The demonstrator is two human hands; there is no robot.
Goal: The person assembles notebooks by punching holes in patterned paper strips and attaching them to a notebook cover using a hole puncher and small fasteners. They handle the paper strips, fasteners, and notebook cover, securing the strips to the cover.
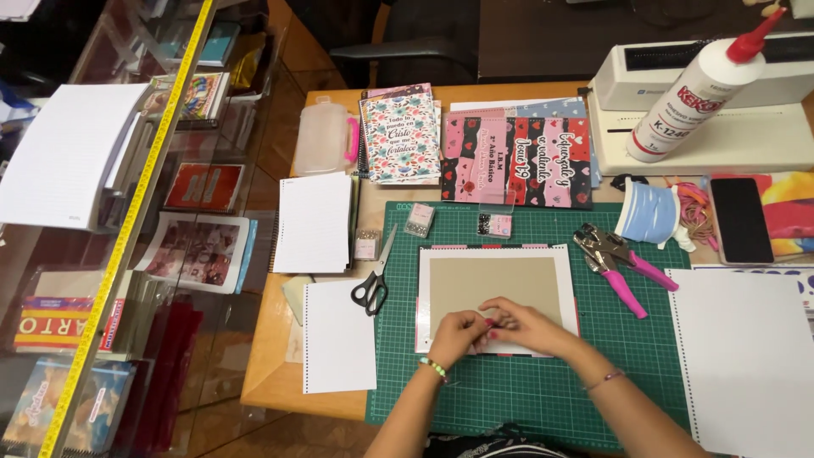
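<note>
While you look down from the head camera, your left hand [454, 332] and right hand [519, 325] meet at the near edge of a brown board [492, 284] that lies on a white sheet with a patterned border [424, 305]. Fingertips of both hands pinch together over something small at that edge; what it is I cannot tell, since the fingers cover it. The board sits square on the green cutting mat [526, 390], likely so its grid keeps the edges straight, and close to you, so both hands reach it without stretching.

Black-handled scissors [373, 280] lie just left of the sheet, blades pointing away from you. A pink-handled punch [617, 263] rests to the right, within easy reach of your right hand. Two small clear boxes [419, 219] of beads stand at the far edge of the mat. Farther back, printed covers [517, 161] lie on the bench [280, 373], and a glue bottle [691, 93] lies tilted on a white binding machine [763, 136]. Blank punched paper [339, 335] waits at the left.
</note>
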